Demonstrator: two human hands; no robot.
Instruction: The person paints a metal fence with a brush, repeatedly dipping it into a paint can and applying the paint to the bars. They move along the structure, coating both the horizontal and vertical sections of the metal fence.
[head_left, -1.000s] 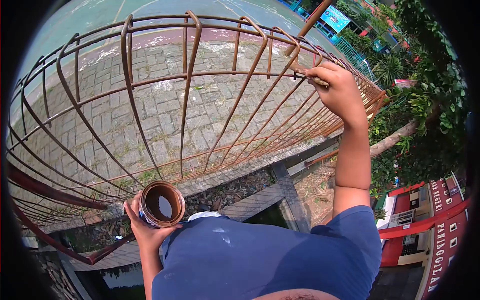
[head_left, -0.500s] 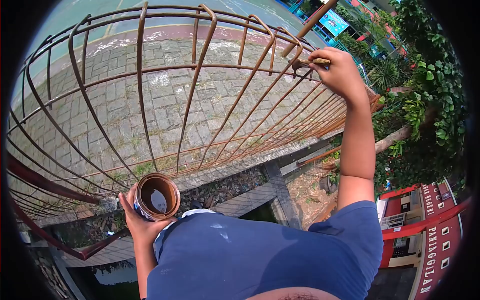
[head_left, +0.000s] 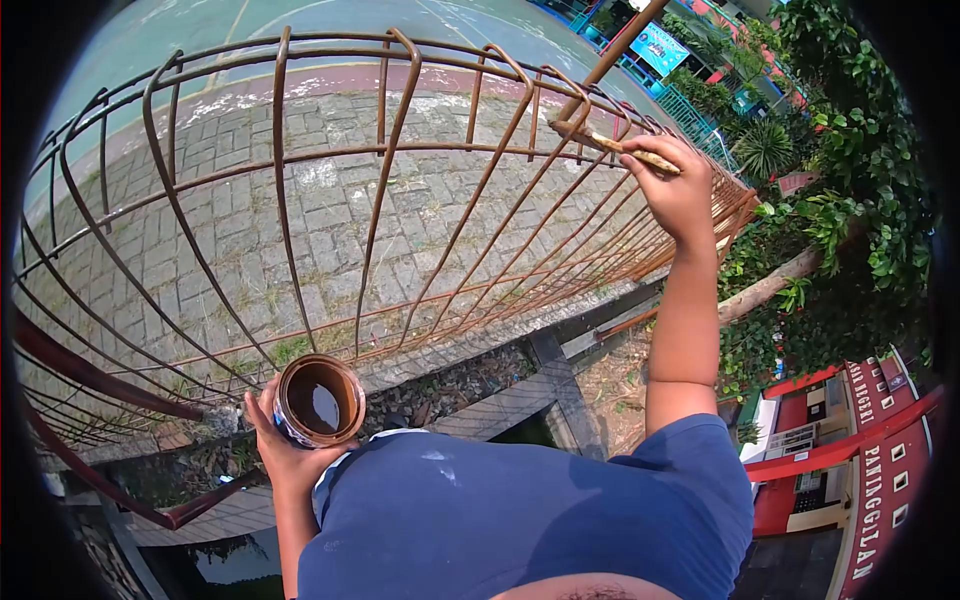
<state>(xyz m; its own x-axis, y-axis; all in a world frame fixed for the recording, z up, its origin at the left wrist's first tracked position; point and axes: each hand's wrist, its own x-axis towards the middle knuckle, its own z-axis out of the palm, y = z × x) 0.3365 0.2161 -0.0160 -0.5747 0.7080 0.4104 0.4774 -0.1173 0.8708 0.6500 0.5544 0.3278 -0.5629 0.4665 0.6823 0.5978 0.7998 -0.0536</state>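
Note:
At the lower left, my left hand (head_left: 289, 457) is wrapped round an open paint can (head_left: 357, 394) with brown paint inside. My right hand (head_left: 674, 183), at the upper right, grips the handle of a paintbrush (head_left: 603, 142). The brush points left, its bristles at the fence's upper bars. Brown metal bars of the wire fence (head_left: 390, 150) curve across the view beyond both hands, with bent loops along the top.
Grey paving (head_left: 330, 220) and a green court (head_left: 480, 22) lie beyond the fence. Below it run a concrete ledge (head_left: 500, 410) and a ditch. Leafy plants (head_left: 840, 220), a branch (head_left: 770, 285) and a red building (head_left: 880, 480) are at the right.
My right hand has moved slightly down, and the brush now shows at fuller length, pointing left. The left hand and can have shifted very little. The view has turned slightly.

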